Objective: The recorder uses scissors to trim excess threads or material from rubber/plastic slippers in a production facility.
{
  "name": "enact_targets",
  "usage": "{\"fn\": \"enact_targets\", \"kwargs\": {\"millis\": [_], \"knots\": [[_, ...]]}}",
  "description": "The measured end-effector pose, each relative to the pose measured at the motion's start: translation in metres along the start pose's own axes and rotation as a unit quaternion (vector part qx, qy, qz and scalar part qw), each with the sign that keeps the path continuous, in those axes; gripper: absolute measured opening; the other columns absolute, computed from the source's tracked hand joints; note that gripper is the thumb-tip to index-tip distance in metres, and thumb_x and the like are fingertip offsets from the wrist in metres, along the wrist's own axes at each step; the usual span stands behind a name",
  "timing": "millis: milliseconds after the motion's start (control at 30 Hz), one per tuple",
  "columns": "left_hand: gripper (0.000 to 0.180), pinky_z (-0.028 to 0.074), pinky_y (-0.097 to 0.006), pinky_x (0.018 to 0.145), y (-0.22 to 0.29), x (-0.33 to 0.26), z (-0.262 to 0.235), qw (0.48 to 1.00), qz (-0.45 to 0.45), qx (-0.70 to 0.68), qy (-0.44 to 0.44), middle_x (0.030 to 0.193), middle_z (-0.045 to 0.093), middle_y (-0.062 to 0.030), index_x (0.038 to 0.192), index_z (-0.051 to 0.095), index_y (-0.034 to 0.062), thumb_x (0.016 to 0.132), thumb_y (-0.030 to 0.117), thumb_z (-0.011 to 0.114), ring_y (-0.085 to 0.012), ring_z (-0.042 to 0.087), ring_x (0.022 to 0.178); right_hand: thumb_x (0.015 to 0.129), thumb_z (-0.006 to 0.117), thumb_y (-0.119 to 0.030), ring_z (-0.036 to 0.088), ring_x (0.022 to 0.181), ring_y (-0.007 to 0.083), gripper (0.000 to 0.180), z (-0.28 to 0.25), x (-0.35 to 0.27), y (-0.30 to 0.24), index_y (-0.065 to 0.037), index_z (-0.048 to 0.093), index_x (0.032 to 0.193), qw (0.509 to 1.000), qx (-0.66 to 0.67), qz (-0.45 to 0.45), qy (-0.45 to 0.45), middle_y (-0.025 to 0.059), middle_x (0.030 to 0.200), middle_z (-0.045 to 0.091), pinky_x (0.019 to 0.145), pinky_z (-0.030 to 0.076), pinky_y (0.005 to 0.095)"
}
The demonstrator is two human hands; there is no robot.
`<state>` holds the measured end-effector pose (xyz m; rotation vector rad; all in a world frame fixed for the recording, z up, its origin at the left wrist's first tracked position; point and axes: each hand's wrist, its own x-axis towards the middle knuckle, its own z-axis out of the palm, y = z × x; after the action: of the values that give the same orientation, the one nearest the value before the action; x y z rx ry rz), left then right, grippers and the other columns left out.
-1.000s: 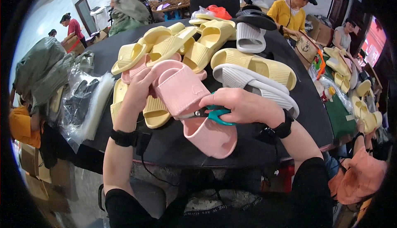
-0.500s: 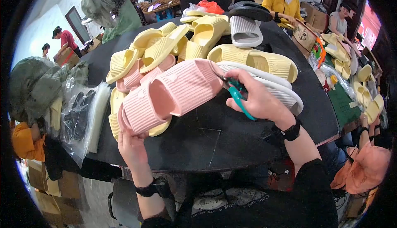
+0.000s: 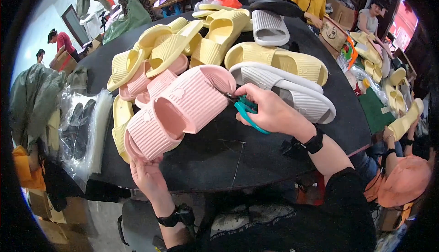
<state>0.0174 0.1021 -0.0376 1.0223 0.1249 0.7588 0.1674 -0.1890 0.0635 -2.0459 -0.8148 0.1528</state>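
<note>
A pair of pink ribbed slippers (image 3: 196,99), one tucked into the other, is held up over the black table. My left hand (image 3: 148,179) grips them by the lower left end, with its fingers partly behind the sole. Teal-handled scissors (image 3: 247,115) are in my right hand (image 3: 279,115), whose fingers close round the handles. Their dark blades touch the edge at the slippers' right end. Whether the blades are apart is too small to tell. Just behind lie grey-and-white slippers (image 3: 297,92) and pale yellow slippers (image 3: 167,50).
The curved black table (image 3: 270,160) holds a pile of slippers at its far side. Clear plastic bags (image 3: 82,133) hang at the left edge. A grey slipper (image 3: 270,25) stands at the back under dark soles. Other people work around, one at right holding a yellow slipper (image 3: 404,121).
The pink slippers have tipped more steeply and shifted a little left. My right hand has moved left with the scissors, whose blades stay at the slippers' right end.
</note>
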Motion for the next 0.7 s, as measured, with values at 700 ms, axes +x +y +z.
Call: {"fn": "enact_targets", "kwargs": {"millis": [700], "knots": [[0.026, 0.054, -0.044, 0.079, 0.020, -0.038, 0.068, 0.998, -0.052, -0.036, 0.010, 0.109, 0.058, -0.0159, 0.111, 0.043, -0.0019, 0.092, 0.012, 0.054, -0.0260, 0.064, 0.088, 0.073, 0.067, -0.008, 0.057, 0.087, 0.0327, 0.043, 0.025, -0.003, -0.031, -0.003, 0.049, 0.112, 0.979, -0.090, -0.167, 0.079, 0.0169, 0.094, 0.058, 0.078, 0.046, 0.0395]]}}
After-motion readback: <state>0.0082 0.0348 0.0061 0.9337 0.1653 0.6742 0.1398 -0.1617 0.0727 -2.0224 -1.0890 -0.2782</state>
